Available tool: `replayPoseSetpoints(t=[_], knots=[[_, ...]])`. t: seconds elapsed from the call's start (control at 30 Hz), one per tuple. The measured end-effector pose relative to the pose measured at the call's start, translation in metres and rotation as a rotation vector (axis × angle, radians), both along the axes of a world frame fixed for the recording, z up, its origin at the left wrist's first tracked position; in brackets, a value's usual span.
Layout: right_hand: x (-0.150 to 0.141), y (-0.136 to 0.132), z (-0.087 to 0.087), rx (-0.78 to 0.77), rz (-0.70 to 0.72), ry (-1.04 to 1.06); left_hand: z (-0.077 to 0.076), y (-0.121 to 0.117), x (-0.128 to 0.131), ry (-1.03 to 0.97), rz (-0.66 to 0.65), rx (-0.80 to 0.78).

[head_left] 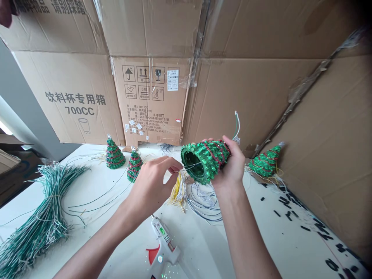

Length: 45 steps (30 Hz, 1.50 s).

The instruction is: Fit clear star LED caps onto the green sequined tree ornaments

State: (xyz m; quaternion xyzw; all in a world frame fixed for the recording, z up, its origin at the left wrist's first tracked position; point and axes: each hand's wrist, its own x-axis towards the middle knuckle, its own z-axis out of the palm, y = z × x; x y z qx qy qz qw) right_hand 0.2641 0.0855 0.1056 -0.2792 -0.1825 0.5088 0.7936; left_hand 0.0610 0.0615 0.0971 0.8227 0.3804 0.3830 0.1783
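A small green tinsel Christmas tree point(213, 157) with red garland lies tilted on its side, its hollow round base facing left. My right hand point(232, 166) is wrapped round its far side. A white and green wire end point(237, 126) sticks up beyond the tip. At the open base, my left hand point(158, 174) pinches thin wires point(192, 166) that run into the hollow. Long green strands point(101, 197) trail to the left behind that hand. The left fingertips are just outside the rim and the tree's tip is partly hidden by my right hand.
Two small trees point(115, 154) point(134, 166) stand at the back left; another tree point(266, 161) leans at the right. A glue gun point(164, 248) lies in front. A big green wire bundle point(49, 205), yellow-white wires point(178, 192), coiled wire point(203, 207) and black scraps point(305, 228) lie about. Cardboard boxes point(151, 38) wall the back.
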Motion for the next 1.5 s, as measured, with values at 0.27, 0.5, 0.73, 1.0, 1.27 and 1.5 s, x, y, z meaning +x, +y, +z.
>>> replayPoseSetpoints(t=[0.27, 0.5, 0.73, 1.0, 1.27, 1.5], knots=[[0.005, 0.002, -0.001, 0.009, -0.023, 0.022, 0.007, -0.001, -0.005, 0.052, -0.052, -0.029], [0.004, 0.002, 0.000, 0.013, -0.029, 0.045, 0.008, 0.001, -0.006, 0.123, 0.001, -0.047], [0.008, 0.000, 0.004, -0.005, -0.055, 0.068, 0.015, 0.006, -0.024, 0.286, 0.053, -0.122], [0.001, -0.001, 0.003, -0.008, -0.026, 0.028, 0.008, 0.013, -0.044, 0.458, -0.098, -0.115], [-0.002, -0.008, 0.009, 0.052, -0.102, -0.025, 0.011, 0.013, -0.045, 0.673, -0.101, -0.240], [-0.013, -0.015, 0.011, 0.290, -0.313, -0.347, 0.015, 0.014, -0.047, 0.546, -0.010, -0.147]])
